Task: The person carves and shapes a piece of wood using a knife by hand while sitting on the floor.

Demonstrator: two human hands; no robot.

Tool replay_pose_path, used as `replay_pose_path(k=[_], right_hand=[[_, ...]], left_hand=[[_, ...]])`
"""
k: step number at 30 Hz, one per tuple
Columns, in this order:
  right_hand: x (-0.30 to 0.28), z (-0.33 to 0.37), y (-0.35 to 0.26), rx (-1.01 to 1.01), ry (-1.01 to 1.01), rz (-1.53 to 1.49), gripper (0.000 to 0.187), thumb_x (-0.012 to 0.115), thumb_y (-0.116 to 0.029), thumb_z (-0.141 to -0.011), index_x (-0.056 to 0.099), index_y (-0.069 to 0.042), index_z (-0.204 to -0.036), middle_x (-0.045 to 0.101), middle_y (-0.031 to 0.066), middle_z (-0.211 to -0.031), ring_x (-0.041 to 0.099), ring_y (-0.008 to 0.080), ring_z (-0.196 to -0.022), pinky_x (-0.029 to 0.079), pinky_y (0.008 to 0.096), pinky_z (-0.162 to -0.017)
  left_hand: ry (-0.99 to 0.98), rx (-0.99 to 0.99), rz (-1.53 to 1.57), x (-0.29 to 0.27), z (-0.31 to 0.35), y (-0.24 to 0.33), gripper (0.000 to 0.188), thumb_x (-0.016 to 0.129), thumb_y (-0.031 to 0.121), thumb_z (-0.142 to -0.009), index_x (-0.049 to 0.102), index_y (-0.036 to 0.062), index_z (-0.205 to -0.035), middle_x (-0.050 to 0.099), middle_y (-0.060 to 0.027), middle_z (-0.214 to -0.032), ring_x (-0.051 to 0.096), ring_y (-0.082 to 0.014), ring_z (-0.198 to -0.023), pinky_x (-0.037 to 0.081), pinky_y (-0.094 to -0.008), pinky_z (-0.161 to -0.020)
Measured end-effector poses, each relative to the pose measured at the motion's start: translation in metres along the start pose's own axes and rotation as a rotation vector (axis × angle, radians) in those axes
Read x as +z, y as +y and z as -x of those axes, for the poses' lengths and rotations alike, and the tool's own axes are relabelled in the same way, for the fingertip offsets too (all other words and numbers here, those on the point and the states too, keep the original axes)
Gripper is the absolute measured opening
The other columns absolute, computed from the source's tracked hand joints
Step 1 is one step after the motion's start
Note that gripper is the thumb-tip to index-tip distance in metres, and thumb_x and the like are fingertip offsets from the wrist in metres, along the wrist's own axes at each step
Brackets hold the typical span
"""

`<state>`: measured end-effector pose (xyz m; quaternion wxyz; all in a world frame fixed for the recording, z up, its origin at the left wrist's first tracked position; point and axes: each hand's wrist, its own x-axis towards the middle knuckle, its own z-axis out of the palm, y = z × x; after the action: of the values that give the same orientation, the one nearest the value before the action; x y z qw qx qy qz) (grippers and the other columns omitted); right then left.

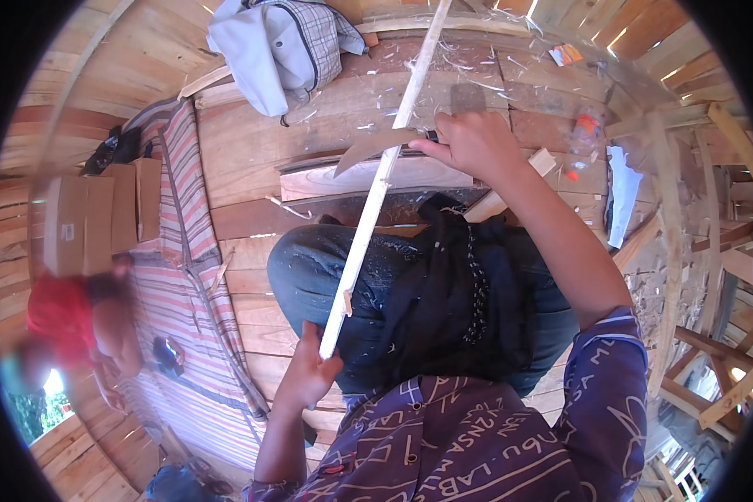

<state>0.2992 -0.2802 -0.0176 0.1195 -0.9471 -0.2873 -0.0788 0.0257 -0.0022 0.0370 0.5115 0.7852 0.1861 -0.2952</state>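
Purple white-printed cloth shirt nearest. Left hand, fingers wrapped round long pale wooden stick over dark trousers; right hand, fingers curled on curved brown metal knife, crosswise. Twisting stick could, I reckon, deflect knife.

The long, pale wooden stick runs off the top edge; the left fingers cover part of its lower end. The right fingers mostly hide the curved, brownish-bladed knife's handle. The red-shirted person is blurred.
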Motion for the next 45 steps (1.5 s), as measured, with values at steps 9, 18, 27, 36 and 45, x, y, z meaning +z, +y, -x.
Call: replay_pose_path(k=[9, 18, 27, 36, 45], right_hand=[[-0.005, -0.010, 0.074, 0.283, 0.018, 0.119, 0.062, 0.051, -0.063, -0.090, 0.064, -0.004, -0.074, 0.064, 0.0170, -0.065, 0.063, 0.0368, -0.058, 0.051, 0.0460, -0.057], [-0.007, 0.001, -0.009, 0.008, -0.097, 0.003, 0.059, 0.048, -0.062, -0.092, 0.064, -0.008, -0.073, 0.064, 0.0128, -0.062, 0.065, 0.0335, -0.057, 0.053, 0.0435, -0.056], [-0.051, 0.020, 0.182, 0.756, 0.030, 0.294, 0.056, 0.044, -0.050, -0.099, 0.069, -0.001, -0.091, 0.069, 0.0215, -0.089, 0.067, 0.0415, -0.085, 0.051, 0.0519, -0.074], [-0.023, 0.042, 0.031, 0.413, 0.144, -0.400, 0.056, 0.057, -0.053, -0.092, 0.064, -0.001, -0.074, 0.059, 0.0204, -0.061, 0.063, 0.0380, -0.062, 0.049, 0.0453, -0.058], [0.005, 0.033, 0.003, 0.108, -0.103, -0.111, 0.060, 0.053, -0.061, -0.089, 0.065, -0.005, -0.070, 0.062, 0.0138, -0.058, 0.063, 0.0330, -0.055, 0.050, 0.0435, -0.052]], left_hand=[[-0.059, -0.018, 0.032, -0.006, -0.006, -0.010, 0.033, 0.052, 0.010, -0.073, 0.039, 0.0027, -0.102, 0.049, -0.0024, -0.073, 0.044, -0.0087, -0.054, 0.036, -0.0238, -0.047], [-0.047, -0.035, 0.028, -0.008, -0.002, -0.003, 0.059, 0.052, 0.009, -0.070, 0.040, 0.0002, -0.127, 0.051, -0.0036, -0.075, 0.047, -0.0110, -0.060, 0.039, -0.0262, -0.053], [0.020, 0.090, 0.021, -0.003, -0.002, -0.023, 0.064, 0.050, 0.001, -0.068, 0.037, -0.0017, -0.130, 0.051, -0.0032, -0.078, 0.049, -0.0136, -0.071, 0.041, -0.0271, -0.065], [-0.246, -0.119, 0.079, -0.027, -0.006, 0.002, 0.065, 0.053, 0.001, -0.071, 0.034, -0.0045, -0.134, 0.055, -0.0130, -0.088, 0.054, -0.0179, -0.077, 0.044, -0.0308, -0.072], [-0.053, 0.023, -0.055, -0.010, 0.000, 0.002, 0.035, 0.052, 0.011, -0.072, 0.043, 0.0003, -0.104, 0.050, -0.0036, -0.075, 0.047, -0.0112, -0.061, 0.039, -0.0258, -0.053]])
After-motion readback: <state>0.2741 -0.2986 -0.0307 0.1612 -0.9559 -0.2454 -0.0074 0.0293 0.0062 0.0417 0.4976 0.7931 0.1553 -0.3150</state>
